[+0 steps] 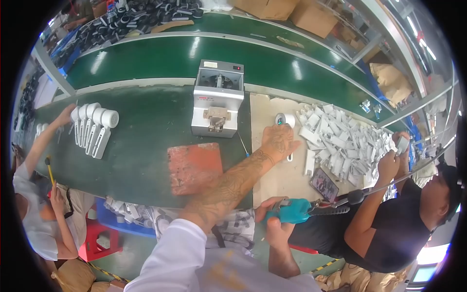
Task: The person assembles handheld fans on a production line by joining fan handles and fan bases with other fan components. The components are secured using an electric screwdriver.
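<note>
White cloth sleeve point(172, 255) nearest me; just past it, my right hand point(276, 229) wraps a teal-bodied power tool point(293, 211), held off the dark-green workbench point(138, 170), perhaps to spare room. Onward, my left hand point(280, 139) lies over a white, round-headed plastic piece point(290, 118); I can't tell whether it pinches. Heaped grey-white plastic parts point(343, 143) sit alongside, likely for easy reach; beyond stands a silver-grey boxy machine point(217, 101).
</note>
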Demonstrator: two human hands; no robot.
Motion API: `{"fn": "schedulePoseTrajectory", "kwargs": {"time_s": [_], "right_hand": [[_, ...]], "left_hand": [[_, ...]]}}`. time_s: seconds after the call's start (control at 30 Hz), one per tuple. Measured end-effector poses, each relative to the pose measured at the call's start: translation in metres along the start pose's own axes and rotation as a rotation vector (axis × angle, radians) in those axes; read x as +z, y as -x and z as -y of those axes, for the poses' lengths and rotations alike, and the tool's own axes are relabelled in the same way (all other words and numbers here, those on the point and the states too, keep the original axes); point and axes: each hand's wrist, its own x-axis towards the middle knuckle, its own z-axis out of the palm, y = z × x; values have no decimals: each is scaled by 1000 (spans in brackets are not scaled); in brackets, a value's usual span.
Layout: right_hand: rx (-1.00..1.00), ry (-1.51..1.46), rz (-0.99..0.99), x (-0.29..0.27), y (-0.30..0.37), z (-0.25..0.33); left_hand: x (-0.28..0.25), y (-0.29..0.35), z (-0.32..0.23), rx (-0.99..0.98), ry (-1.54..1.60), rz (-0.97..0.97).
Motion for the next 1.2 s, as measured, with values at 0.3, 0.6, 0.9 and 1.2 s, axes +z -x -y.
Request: {"fn": "schedulePoseTrajectory", "kwargs": {"time_s": [0.3, 0.6, 0.9, 1.2], "right_hand": [[35, 14, -84, -6, 0, -5], [-27, -96, 45, 29, -40, -6], [-368, -141, 37, 106, -172, 0], [-480, 15, 51, 133, -217, -31]], "left_hand": [[-75, 87, 19, 159, 225, -285], [-137, 201, 68, 86, 186, -278], [-132, 201, 110, 138, 105, -323], [-127, 206, 118, 211, 16, -297]]}}
